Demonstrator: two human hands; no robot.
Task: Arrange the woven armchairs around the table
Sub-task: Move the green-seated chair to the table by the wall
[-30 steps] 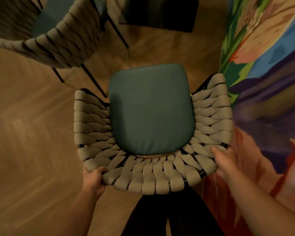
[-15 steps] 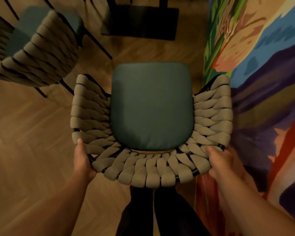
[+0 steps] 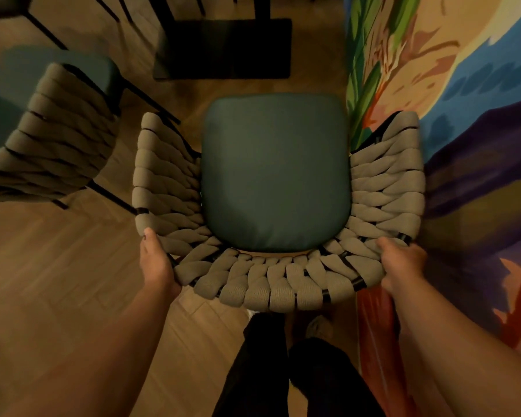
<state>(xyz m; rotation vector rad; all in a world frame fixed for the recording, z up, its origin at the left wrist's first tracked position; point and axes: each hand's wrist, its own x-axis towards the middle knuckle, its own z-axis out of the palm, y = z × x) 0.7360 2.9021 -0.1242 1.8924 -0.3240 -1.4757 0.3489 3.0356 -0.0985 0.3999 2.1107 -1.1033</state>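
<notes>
The left hand (image 3: 157, 266) and right hand (image 3: 402, 263) each clasp the rear rim of the woven armchair (image 3: 271, 284), which sits between and just ahead of them. Its straps look soft and grippy over a stiff frame, likely light enough to shift by that rim. Beyond stands the table base (image 3: 223, 48).

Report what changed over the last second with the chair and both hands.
The held armchair was pushed forward, nearly up to the black table base. The left hand slid from the back rim round to the left rear corner and grips there. The right hand kept its grip on the right rear corner; the second armchair stays at the left.
</notes>
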